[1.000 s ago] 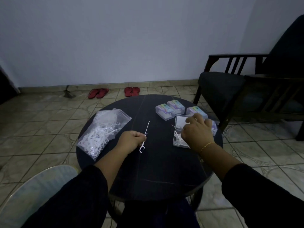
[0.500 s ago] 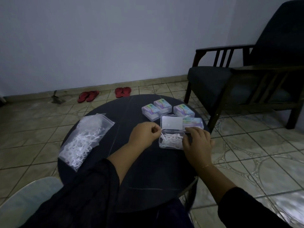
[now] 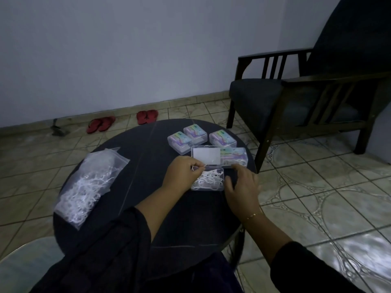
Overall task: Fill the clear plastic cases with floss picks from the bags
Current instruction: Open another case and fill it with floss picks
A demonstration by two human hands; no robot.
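She is partway through loading the open case (image 3: 208, 180), which sits on the round dark worktop (image 3: 135, 149) at about two o'clock from its centre. Its tray already holds a loose tangle of white floss picks (image 3: 206, 180), and its lid (image 3: 205, 155) lies folded back flat toward twelve o'clock. The left hand (image 3: 182, 176) is pinched narrow at the tray's nine o'clock edge, thumb and forefinger closed on what looks like a single pick, though the light is too dim for me to be sure. The right hand (image 3: 241, 187) rests at the tray's three o'clock side, fingers loosely spread and holding nothing that I can make out, apparently steadying the case.

I would say the step is dropping this pick in with the rest. The next move calls for letting go over the tray without snagging the tangle, then reaching back to the bag (image 3: 91, 182) at nine o'clock on the worktop for more, or shutting the lid if the tray is judged full.

By my count: one bag, still well stocked with picks; one open case; four closed cases (image 3: 222, 139) with coloured labels, clustered at one o'clock just beyond the open lid. The picks themselves are too many and too tangled to count.
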